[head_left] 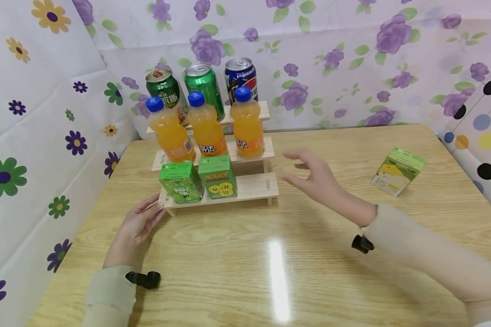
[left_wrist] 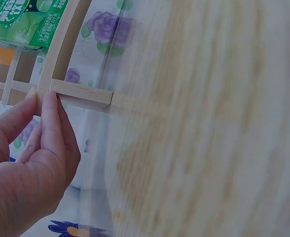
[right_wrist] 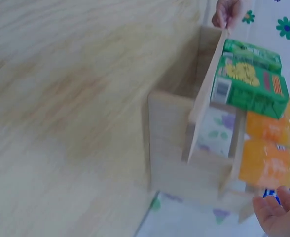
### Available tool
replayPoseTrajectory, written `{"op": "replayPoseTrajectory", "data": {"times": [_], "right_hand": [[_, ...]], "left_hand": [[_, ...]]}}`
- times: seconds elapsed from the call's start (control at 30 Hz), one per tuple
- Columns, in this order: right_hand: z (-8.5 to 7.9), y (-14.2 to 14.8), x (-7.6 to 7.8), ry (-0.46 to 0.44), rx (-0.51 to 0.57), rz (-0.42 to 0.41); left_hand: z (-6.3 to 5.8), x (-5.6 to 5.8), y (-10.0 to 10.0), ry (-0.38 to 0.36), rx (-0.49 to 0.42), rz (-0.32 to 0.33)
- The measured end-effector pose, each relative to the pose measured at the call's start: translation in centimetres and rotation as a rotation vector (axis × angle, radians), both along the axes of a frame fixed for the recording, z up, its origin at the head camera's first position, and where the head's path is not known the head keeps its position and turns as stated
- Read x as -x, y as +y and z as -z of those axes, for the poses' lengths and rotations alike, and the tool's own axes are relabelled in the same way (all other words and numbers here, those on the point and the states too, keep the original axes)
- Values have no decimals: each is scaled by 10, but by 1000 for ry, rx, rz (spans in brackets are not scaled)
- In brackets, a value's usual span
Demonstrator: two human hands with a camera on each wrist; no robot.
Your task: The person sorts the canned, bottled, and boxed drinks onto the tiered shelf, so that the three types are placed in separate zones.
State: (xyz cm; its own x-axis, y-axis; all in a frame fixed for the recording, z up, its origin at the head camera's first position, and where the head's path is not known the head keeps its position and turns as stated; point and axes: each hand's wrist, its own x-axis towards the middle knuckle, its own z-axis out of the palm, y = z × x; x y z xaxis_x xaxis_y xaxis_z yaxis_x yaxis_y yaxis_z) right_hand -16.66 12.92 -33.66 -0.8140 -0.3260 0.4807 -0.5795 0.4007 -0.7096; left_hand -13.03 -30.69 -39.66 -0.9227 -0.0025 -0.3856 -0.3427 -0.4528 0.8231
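A three-step wooden shelf (head_left: 253, 187) stands on the table with drinks on every step. At the left end of its lowest board, my left hand (head_left: 141, 222) pinches the wood between thumb and fingers, seen closely in the left wrist view. Two green drink cartons, one plain green (head_left: 182, 184) and one with yellow flowers (head_left: 217, 177), sit on that board. My right hand (head_left: 317, 179) is in the air just right of the shelf, thumb and fingers apart, holding nothing. Farther right, a green and cream pear-pictured carton (head_left: 398, 170) rests alone on the table.
Orange soda bottles (head_left: 248, 129) with blue caps fill the middle step. Behind them, on the top step, are two green cans (head_left: 204, 86) and a dark blue can (head_left: 240, 75). Flowered cloth (head_left: 331, 59) hangs behind the wood-grain table (head_left: 237, 272).
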Motion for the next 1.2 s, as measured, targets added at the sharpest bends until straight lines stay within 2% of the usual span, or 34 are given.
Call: {"op": "replayPoseTrajectory", "data": {"times": [0.27, 0.5, 0.9, 1.2], "right_hand": [[-11, 45, -5, -1, -79, 163], [-17, 83, -8, 57, -70, 287], [-14, 148, -14, -68, -100, 535], [8, 188, -14, -164, -116, 652]], "left_hand": [[1, -1, 1, -16, -6, 4], [-1, 0, 1, -8, 6, 4], [0, 0, 2, -10, 16, 16], [0, 2, 1, -7, 9, 14]]}}
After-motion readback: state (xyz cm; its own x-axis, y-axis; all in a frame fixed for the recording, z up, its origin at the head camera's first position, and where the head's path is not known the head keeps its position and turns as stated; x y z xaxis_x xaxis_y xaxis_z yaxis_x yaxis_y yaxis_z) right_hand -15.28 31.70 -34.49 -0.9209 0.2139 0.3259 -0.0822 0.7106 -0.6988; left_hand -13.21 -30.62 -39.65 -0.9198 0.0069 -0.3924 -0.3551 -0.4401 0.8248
